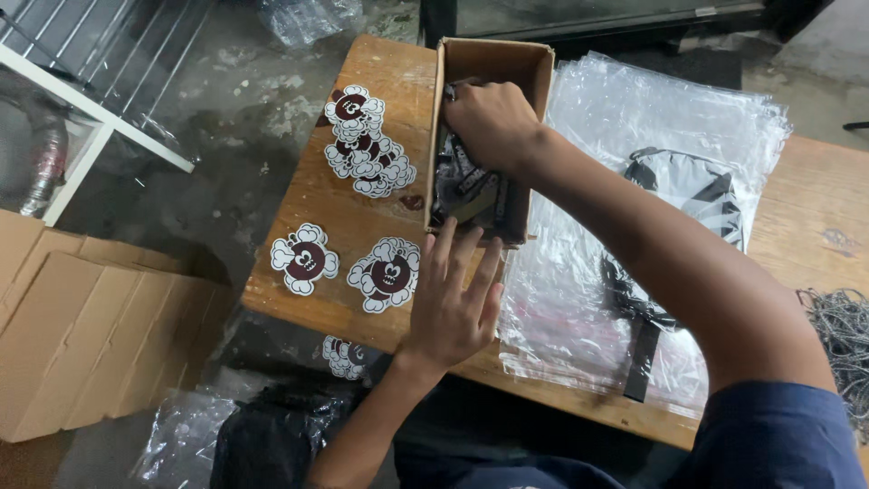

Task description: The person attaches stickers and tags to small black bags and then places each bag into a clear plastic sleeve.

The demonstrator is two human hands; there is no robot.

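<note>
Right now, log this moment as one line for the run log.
right hand in cardboard box, on dark items | left hand flat at box's near end | stickers left | clear bags right

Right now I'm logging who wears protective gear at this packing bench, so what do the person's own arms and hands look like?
Both hands are bare: no gloves, rings, watch or wristband show on the left hand or the right hand. Both forearms are uncovered too. A dark navy short fabric sleeve covers the right upper arm at the frame's lower right corner. No markings show on it.
</note>
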